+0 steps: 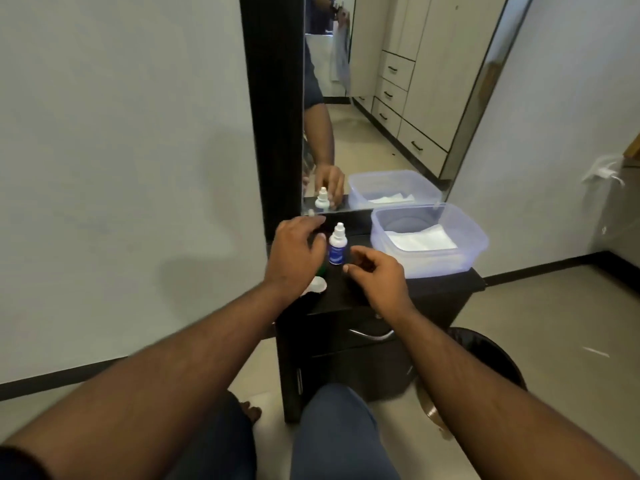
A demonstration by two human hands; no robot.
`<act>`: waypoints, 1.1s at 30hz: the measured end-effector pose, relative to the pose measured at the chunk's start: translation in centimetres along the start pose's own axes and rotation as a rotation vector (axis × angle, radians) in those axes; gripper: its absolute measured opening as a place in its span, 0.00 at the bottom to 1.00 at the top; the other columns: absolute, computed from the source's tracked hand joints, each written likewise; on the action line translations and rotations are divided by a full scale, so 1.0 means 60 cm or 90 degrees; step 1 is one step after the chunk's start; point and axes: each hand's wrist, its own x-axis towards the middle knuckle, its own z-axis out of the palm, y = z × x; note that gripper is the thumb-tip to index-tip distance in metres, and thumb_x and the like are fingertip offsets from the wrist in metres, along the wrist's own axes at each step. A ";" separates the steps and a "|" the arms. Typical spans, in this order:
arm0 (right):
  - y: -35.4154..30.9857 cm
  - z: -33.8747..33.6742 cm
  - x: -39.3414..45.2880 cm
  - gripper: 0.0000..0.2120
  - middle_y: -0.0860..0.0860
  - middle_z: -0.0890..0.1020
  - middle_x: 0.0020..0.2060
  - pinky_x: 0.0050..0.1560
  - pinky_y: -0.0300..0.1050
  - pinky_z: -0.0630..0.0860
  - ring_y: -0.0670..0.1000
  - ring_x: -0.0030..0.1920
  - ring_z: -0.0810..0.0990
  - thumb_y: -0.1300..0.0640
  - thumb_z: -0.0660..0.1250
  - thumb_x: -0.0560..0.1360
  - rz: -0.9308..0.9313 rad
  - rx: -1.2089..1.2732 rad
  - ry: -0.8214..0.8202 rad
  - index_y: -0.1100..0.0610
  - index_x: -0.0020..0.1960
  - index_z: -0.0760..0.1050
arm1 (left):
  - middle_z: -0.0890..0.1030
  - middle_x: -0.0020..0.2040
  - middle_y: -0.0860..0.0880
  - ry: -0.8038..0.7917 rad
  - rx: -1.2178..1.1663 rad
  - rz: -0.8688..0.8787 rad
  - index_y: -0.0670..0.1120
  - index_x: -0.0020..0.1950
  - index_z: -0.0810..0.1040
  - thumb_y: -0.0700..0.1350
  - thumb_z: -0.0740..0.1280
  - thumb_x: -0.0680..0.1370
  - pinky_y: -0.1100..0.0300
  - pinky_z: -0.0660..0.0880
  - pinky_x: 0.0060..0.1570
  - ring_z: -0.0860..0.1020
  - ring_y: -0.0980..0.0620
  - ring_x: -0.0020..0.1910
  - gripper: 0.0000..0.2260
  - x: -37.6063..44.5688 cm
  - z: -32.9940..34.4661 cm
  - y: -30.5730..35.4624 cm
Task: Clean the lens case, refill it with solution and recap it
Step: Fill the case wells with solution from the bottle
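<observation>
On the small dark tabletop (450, 282) a little bottle (337, 244) stands straight up, its white tip pointing at the ceiling. It is near the middle, with a wall on the left, a mirror (381, 98) behind and a clear tub (429, 240) on the right. A white lens case (317, 285) lies near the front edge, partly hidden. The left hand (294, 258) hovers over the case, fingers spread, holding nothing. The right hand (377, 271) is just beside the bottle, fingers loosely bent, holding nothing.
</observation>
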 end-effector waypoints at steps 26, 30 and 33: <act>0.003 0.040 0.074 0.13 0.50 0.83 0.46 0.54 0.50 0.79 0.49 0.48 0.81 0.58 0.71 0.72 0.050 0.010 -0.011 0.57 0.56 0.79 | 0.82 0.41 0.54 -0.015 -0.195 -0.165 0.55 0.54 0.82 0.58 0.75 0.66 0.49 0.79 0.48 0.79 0.51 0.44 0.18 0.038 0.061 0.001; -0.002 0.039 0.069 0.16 0.48 0.84 0.50 0.55 0.45 0.78 0.46 0.50 0.81 0.58 0.72 0.71 0.030 0.031 -0.019 0.55 0.59 0.79 | 0.82 0.50 0.50 -0.052 -0.278 -0.181 0.51 0.67 0.75 0.50 0.71 0.74 0.60 0.78 0.52 0.79 0.56 0.50 0.21 0.039 0.053 0.008; -0.001 0.040 0.071 0.17 0.49 0.84 0.50 0.56 0.46 0.78 0.46 0.50 0.81 0.58 0.73 0.71 0.031 0.034 -0.015 0.55 0.59 0.79 | 0.81 0.49 0.58 -0.068 -0.281 -0.196 0.49 0.68 0.75 0.46 0.70 0.76 0.71 0.73 0.51 0.78 0.66 0.51 0.20 0.039 0.048 0.006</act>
